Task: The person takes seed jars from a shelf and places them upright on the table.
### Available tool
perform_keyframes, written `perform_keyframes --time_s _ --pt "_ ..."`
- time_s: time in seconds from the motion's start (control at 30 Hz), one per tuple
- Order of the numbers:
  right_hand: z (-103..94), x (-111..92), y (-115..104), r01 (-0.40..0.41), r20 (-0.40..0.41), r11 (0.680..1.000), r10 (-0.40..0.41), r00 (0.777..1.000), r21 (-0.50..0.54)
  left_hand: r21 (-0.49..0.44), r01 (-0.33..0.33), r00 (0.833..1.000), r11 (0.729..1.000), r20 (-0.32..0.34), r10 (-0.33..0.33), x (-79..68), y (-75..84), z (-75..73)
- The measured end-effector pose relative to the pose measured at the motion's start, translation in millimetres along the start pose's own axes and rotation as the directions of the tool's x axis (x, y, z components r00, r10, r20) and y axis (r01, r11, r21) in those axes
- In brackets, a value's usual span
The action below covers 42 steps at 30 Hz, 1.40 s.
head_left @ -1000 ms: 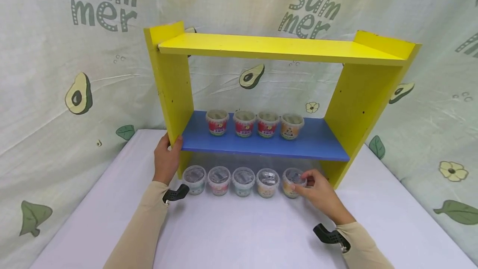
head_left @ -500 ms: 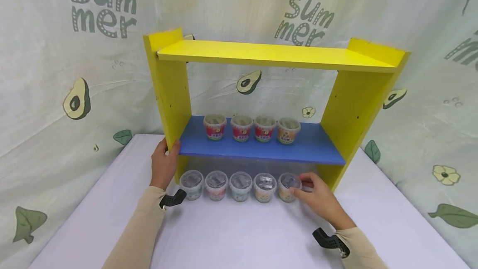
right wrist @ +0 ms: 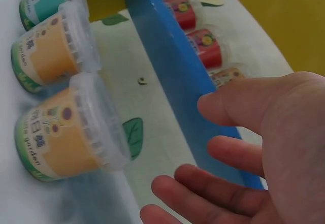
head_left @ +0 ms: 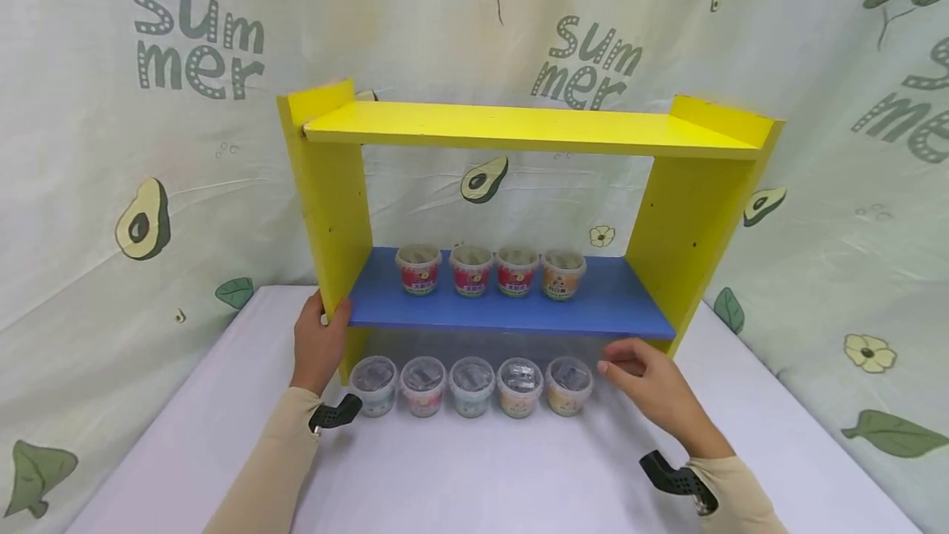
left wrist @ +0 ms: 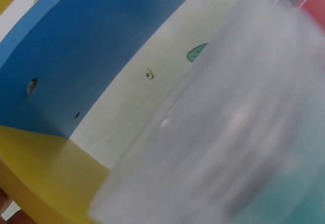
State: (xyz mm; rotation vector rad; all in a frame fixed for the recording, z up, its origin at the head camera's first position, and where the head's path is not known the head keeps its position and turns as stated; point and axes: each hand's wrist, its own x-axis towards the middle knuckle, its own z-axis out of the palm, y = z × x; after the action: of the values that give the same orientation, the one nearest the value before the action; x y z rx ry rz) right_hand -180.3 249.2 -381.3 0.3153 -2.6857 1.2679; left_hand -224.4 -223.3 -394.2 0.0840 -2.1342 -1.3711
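My left hand (head_left: 319, 344) grips the left side panel of a yellow shelf unit (head_left: 317, 204), thumb in front near the blue board (head_left: 511, 316). At the right, my right hand (head_left: 656, 390) hovers with bent, parted fingers and holds nothing. Nearest to it is an orange-labelled plastic tub (head_left: 568, 390) with a clear lid, the rightmost of a row standing on the table below the blue board. In the right wrist view that orange tub (right wrist: 66, 137) is apart from the fingers (right wrist: 172, 193). A blurred tub (left wrist: 218, 132) fills much of the left wrist view.
Several tubs stand on the blue board, such as a red one (head_left: 470, 274) and an orange one (head_left: 561, 278) at the row's right end. The yellow top board (head_left: 519, 126) spans above. A printed cloth (head_left: 430, 23) hangs behind the white table (head_left: 460, 476).
My right hand has let go of the rightmost tub and drawn off to the right. The left hand keeps its hold on the shelf unit. The head view has tilted up.
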Motion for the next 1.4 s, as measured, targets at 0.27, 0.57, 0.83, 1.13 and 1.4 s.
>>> perform_keyframes --time_s 0.27,0.57,0.83,1.13,1.4 --pt "-15.3 11 -9 0.042 0.057 0.994 -0.048 0.997 0.097 -0.007 -0.014 0.999 1.0 0.035 0.014 4.6 -2.5 -7.2" --pt "-29.9 22 -22 0.053 0.076 0.976 -0.07 0.995 0.211 -0.025 0.004 0.997 1.0 0.073 -0.002 6.5 1.1 -5.5" --pt "-30.6 42 -29 0.1 -0.085 0.91 -0.072 0.994 0.402 -0.033 0.001 0.997 0.999 0.072 0.001 8.5 -2.9 -5.9" --pt "-17.4 59 -33 0.054 -0.156 0.813 0.045 0.987 0.58 -0.036 0.01 0.997 0.999 0.08 -0.007 6.2 -0.7 -2.9" --pt "-17.8 85 -47 -0.062 -0.014 0.784 0.09 0.996 0.617 -0.034 0.031 0.996 0.999 0.084 -0.028 5.8 2.4 -4.6"
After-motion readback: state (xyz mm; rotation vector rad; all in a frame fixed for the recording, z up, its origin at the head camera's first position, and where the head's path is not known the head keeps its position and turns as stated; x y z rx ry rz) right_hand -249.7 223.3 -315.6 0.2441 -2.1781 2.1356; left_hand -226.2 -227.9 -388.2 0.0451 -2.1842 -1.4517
